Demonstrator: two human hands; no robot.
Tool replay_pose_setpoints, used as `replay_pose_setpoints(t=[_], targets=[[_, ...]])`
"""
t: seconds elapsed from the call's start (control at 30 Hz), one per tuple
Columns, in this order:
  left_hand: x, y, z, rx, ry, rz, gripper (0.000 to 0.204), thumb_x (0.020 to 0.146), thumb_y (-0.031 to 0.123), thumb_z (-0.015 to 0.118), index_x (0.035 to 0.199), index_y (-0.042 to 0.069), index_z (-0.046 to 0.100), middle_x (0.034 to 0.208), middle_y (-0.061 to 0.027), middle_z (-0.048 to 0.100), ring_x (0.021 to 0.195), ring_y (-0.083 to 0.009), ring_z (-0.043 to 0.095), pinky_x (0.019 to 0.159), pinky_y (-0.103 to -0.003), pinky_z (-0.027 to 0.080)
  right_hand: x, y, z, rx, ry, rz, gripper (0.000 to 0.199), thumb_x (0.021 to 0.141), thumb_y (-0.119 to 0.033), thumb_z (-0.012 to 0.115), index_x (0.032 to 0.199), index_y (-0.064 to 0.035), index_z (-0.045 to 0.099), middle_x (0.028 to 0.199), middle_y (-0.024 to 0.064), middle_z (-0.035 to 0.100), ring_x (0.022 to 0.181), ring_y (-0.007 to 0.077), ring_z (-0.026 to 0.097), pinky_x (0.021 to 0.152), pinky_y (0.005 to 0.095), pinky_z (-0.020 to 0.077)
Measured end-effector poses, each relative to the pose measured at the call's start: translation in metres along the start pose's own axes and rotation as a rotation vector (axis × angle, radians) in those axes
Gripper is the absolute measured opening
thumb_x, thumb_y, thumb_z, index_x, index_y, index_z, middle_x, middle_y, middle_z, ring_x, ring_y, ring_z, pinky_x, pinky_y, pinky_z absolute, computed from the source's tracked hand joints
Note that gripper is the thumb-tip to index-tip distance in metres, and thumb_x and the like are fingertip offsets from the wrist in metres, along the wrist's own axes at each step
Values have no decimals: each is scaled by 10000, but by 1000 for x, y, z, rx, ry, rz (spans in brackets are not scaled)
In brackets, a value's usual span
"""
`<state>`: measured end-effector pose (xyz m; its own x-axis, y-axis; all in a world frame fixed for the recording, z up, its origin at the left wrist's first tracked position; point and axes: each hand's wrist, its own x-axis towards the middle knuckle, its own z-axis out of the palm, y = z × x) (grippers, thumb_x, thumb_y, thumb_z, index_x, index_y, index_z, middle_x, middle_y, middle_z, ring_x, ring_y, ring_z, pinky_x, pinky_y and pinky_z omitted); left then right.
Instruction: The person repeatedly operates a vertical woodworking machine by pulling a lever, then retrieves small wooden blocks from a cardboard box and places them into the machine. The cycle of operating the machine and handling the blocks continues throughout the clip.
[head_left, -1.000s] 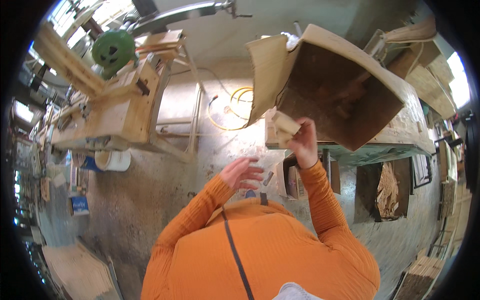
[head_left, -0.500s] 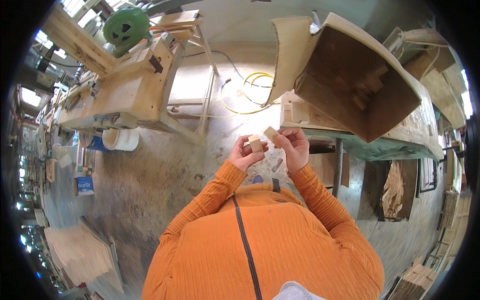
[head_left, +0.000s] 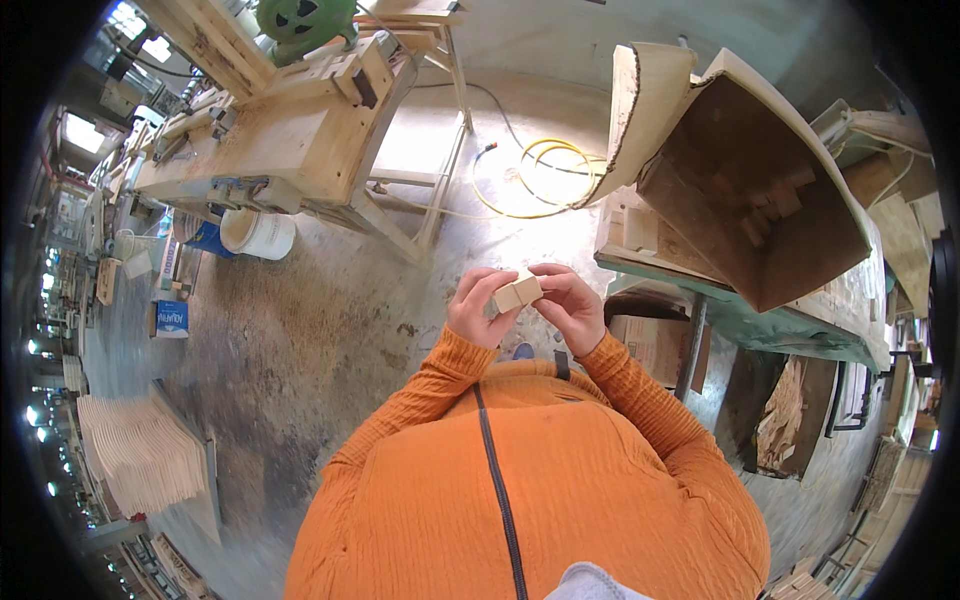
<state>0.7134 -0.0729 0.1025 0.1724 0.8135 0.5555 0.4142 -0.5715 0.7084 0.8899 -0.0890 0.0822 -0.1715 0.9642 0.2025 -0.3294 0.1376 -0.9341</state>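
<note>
In front of my chest, my left hand (head_left: 476, 308) grips a small pale wooden block (head_left: 506, 299) between thumb and fingers. My right hand (head_left: 574, 309) pinches a second wooden block (head_left: 527, 288) of similar size. The two blocks meet end against end, with a thin seam showing between them. Fingertips of both hands hide part of their sides. To the right, a large open cardboard box (head_left: 715, 125) lies tilted on a bench (head_left: 610, 262), with several small wood pieces inside it.
A wooden workbench (head_left: 270, 150) with a green round machine part (head_left: 300, 22) stands at the left. Below it is a white bucket (head_left: 270, 240). Yellow hose (head_left: 545, 212) lies coiled on the floor ahead. Stacked wavy-edged wooden pieces (head_left: 140, 455) sit at lower left.
The two blocks, apart before, have come together end to end as my hands closed in. My view has shifted, so the benches and box appear further right.
</note>
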Motion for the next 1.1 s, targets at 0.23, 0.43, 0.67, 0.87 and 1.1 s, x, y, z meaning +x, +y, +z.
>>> replay_pose_setpoints(t=[0.23, 0.43, 0.67, 0.87, 1.1], targets=[[-2, -9, 1, 16, -27, -38, 345, 680, 23, 732, 1008, 48, 629, 991, -104, 627, 903, -274, 612, 761, -331, 514, 3, 4, 6, 109, 45, 80, 188, 872, -49, 601, 1050, -12, 554, 1220, 114, 501, 1038, 154, 541, 879, 286, 457], [-2, -14, 8, -70, -101, -56, 347, 688, 7, 719, 1020, 45, 628, 1051, -126, 648, 955, -279, 636, 785, -325, 529, -1, 8, -2, 45, 57, 78, 176, 856, -66, 591, 1021, -27, 541, 1224, 119, 500, 985, 168, 570, 825, 311, 511], [5, -15, 14, -93, -132, 36, 364, 715, 25, 747, 1056, 30, 618, 1018, -141, 672, 907, -246, 670, 765, -299, 535, -4, 5, -7, 127, 82, 104, 172, 845, -49, 604, 1002, -5, 550, 1165, 95, 495, 992, 144, 550, 859, 291, 465], [-1, -19, 20, -241, -196, -194, 340, 764, 37, 732, 1075, 5, 598, 991, -114, 673, 887, -176, 653, 768, -286, 527, -1, 1, -19, 15, 59, 197, 168, 857, -102, 631, 1001, -27, 587, 980, 47, 582, 843, 114, 565, 766, 265, 475], [-20, -46, 25, -650, -80, -593, 346, 766, 29, 743, 1067, -9, 578, 976, -63, 646, 867, -128, 618, 752, -255, 513, 36, -107, -162, -1049, 505, -62, 172, 824, -173, 659, 955, -61, 675, 868, 109, 683, 760, 196, 657, 702, 298, 520]])
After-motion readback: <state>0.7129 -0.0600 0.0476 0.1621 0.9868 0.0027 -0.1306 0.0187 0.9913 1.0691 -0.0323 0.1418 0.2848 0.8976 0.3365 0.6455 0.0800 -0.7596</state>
